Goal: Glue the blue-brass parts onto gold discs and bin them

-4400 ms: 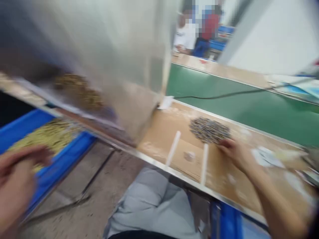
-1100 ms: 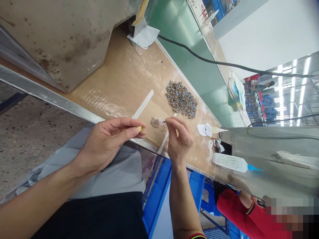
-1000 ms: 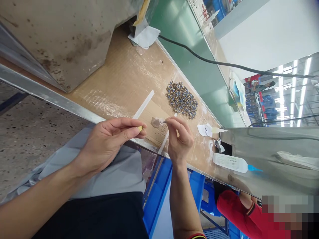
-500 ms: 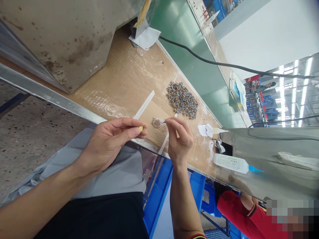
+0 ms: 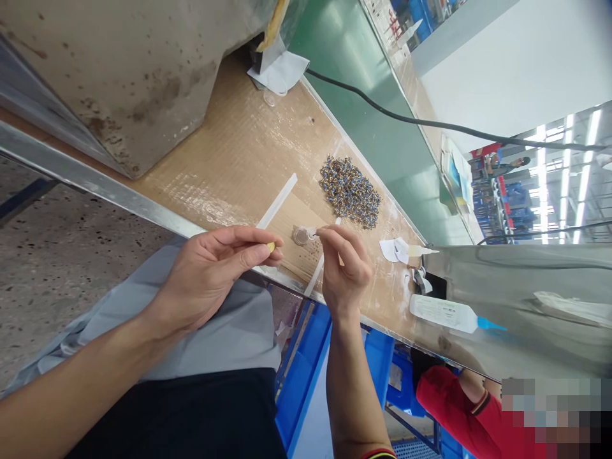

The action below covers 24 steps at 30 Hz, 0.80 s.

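Note:
My left hand (image 5: 210,271) pinches a small yellow piece (image 5: 271,246) between thumb and forefinger, over the near edge of the cardboard-covered bench (image 5: 239,153). My right hand (image 5: 344,268) is closed in a pinch on a thin pin-like tool, its tip at a small clear round cap (image 5: 301,236) on the bench. A heap of small blue and gold parts (image 5: 350,191) lies just beyond the cap. Two white strips (image 5: 277,201) lie on the cardboard on either side of the cap.
A stained metal housing (image 5: 119,64) stands at the left, with white paper (image 5: 280,70) behind it. A black cable (image 5: 406,118) crosses the green belt (image 5: 363,95). A blue-tipped squeeze bottle (image 5: 449,313) lies at right by a metal box (image 5: 521,306). A red-sleeved person's arm (image 5: 459,398) shows below.
Since 4.4 s ago my left hand came up from the blue bin at left and both hands met by the cap. Over the last second nothing has visibly moved.

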Each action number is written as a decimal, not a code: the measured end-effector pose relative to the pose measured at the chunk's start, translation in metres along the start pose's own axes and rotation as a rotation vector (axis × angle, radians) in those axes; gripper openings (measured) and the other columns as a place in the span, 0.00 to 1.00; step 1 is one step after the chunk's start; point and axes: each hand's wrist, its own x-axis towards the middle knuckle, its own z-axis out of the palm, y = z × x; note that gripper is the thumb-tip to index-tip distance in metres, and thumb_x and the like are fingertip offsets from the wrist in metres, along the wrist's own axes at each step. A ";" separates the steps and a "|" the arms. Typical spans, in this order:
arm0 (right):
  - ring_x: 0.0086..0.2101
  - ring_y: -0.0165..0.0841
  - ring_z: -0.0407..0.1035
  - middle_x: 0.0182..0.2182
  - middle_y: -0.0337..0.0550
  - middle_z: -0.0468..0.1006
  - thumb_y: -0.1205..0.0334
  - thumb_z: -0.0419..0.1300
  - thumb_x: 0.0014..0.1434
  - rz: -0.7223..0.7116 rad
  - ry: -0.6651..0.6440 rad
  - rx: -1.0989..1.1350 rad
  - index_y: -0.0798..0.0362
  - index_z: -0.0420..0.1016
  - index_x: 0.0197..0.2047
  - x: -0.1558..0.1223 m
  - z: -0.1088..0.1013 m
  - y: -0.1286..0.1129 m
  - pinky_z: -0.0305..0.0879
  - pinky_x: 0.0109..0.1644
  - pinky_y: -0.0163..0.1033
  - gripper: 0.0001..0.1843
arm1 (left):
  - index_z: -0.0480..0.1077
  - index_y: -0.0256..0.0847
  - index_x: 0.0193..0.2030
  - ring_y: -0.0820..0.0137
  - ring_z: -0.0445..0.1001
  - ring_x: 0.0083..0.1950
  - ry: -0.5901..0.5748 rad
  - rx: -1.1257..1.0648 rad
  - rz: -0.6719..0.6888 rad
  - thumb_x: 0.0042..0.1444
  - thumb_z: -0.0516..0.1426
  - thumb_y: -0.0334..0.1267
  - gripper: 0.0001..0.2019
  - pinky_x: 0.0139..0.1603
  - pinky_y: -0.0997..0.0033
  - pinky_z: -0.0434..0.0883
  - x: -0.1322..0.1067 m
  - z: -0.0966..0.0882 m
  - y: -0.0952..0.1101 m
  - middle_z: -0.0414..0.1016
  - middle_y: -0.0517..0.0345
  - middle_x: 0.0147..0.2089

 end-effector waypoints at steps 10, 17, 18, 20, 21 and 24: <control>0.50 0.37 0.86 0.49 0.42 0.90 0.66 0.66 0.81 0.116 0.065 -0.046 0.45 0.91 0.53 -0.006 0.000 0.003 0.81 0.58 0.46 0.10 | 0.94 0.48 0.46 0.67 0.90 0.46 0.004 0.001 -0.008 0.62 0.80 0.42 0.08 0.56 0.73 0.85 -0.001 0.001 0.002 0.93 0.56 0.48; 0.49 0.37 0.86 0.48 0.43 0.90 0.64 0.66 0.81 0.151 0.073 -0.052 0.45 0.91 0.53 -0.008 0.000 0.006 0.83 0.57 0.47 0.10 | 0.94 0.46 0.46 0.67 0.90 0.46 0.006 -0.009 -0.010 0.61 0.81 0.42 0.09 0.56 0.75 0.85 0.000 0.002 0.002 0.93 0.53 0.47; 0.49 0.37 0.86 0.48 0.43 0.90 0.63 0.66 0.81 0.155 0.084 -0.056 0.45 0.91 0.52 -0.007 0.000 0.006 0.83 0.57 0.47 0.10 | 0.94 0.46 0.46 0.68 0.90 0.46 0.010 -0.007 -0.011 0.61 0.81 0.42 0.09 0.55 0.75 0.85 0.000 0.002 0.002 0.93 0.53 0.47; 0.50 0.38 0.86 0.48 0.43 0.90 0.63 0.67 0.80 0.168 0.112 -0.058 0.45 0.91 0.52 -0.007 0.001 0.005 0.84 0.58 0.47 0.09 | 0.94 0.46 0.47 0.68 0.90 0.46 0.011 -0.005 -0.014 0.62 0.80 0.42 0.09 0.55 0.76 0.85 0.000 0.002 0.002 0.93 0.54 0.47; 0.50 0.38 0.86 0.48 0.43 0.90 0.63 0.67 0.80 0.174 0.122 -0.053 0.45 0.91 0.52 -0.006 0.001 0.004 0.84 0.58 0.48 0.08 | 0.94 0.46 0.47 0.68 0.90 0.46 0.009 -0.006 -0.014 0.62 0.80 0.42 0.09 0.55 0.76 0.85 -0.001 0.002 0.002 0.93 0.54 0.47; 0.49 0.37 0.86 0.48 0.43 0.90 0.64 0.67 0.80 0.184 0.106 -0.024 0.46 0.91 0.51 -0.005 0.003 0.003 0.84 0.57 0.47 0.08 | 0.93 0.46 0.46 0.68 0.91 0.46 0.004 -0.010 -0.014 0.62 0.80 0.41 0.08 0.57 0.75 0.85 -0.001 0.003 0.002 0.93 0.55 0.48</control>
